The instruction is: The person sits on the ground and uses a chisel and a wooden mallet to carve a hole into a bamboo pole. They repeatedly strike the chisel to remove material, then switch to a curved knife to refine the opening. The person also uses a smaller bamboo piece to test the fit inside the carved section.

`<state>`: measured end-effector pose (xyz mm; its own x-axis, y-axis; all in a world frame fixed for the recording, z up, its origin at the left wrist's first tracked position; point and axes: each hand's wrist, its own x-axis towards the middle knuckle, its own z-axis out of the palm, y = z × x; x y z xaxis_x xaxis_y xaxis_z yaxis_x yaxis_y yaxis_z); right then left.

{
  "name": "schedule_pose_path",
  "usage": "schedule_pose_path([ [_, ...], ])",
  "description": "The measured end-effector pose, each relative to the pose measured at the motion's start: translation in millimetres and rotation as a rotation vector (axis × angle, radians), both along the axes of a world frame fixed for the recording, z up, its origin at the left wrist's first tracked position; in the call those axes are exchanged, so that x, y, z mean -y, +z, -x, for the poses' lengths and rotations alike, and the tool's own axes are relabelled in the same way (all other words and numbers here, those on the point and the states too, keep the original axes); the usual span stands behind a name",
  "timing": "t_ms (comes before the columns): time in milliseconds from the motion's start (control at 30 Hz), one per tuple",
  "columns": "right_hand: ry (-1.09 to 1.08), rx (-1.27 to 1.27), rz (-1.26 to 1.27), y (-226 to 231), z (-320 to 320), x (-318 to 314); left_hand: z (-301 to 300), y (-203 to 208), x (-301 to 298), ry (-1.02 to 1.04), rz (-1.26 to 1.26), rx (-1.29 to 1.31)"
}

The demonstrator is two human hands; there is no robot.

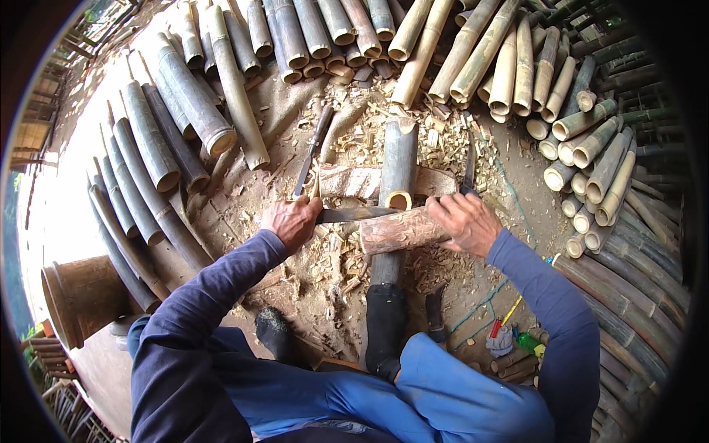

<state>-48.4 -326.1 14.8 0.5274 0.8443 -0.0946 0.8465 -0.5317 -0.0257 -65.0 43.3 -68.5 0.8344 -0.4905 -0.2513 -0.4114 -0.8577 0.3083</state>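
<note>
1. Broadly, long, cut bamboo poles in grey-green and straw yellow [188, 96] fan around the brown ground [518, 140], perhaps to leave the middle free for handling.
2. At the left, a brown, flared, cylindrical tub [92, 299] sits beside the poles.
3. In the centre, a grey-green round bamboo tube [399, 159] crosses over a rough, pale-brown wooden block [351, 182], which seems to raise and steady it. A black-socked right foot [385, 325] rests at the nearer bamboo stretch, probably as a brace; the wood above hides whether both stretches are one piece.
4. The right hand [469, 221] has its grip wrapped over the right end of a thick, reddish-brown wooden billet [395, 232], held crosswise above the bamboo.
5. The left hand [293, 221] has its grip clenched on a dark, flat metal blade [351, 215], its handle concealed; the blade points right, toward the tube's pale cut mouth, likely to bring its edge there.
6. A slim, dark-handled knife [323, 127] lies beyond the left hand, seemingly within reach.
7. Pale, small wood chips [336, 251] litter the ground.
</note>
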Motion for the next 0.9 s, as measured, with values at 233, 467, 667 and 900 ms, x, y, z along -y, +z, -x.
schedule_pose_path([
  [233, 0.31, 0.152, -0.039, -5.9, -3.9, -15.8, 5.1, -18.0, -1.9, 0.021, 0.092, 0.088],
  [467, -0.022, -0.108, 0.038, 5.7, 34.7, -21.8, -2.8, -47.1, 2.1, 0.769, 0.773, -0.506],
  [667, -0.805, -0.505, -0.374, -12.1, 130.8, 1.2, 27.8, -37.6, -1.9, 1.213, 0.218, -0.022],
  [900, -1.695, -0.036, -0.597, -142.5, 199.9, 96.3, 89.5, -55.7, -40.7, 1.255, 0.016, 0.072],
])
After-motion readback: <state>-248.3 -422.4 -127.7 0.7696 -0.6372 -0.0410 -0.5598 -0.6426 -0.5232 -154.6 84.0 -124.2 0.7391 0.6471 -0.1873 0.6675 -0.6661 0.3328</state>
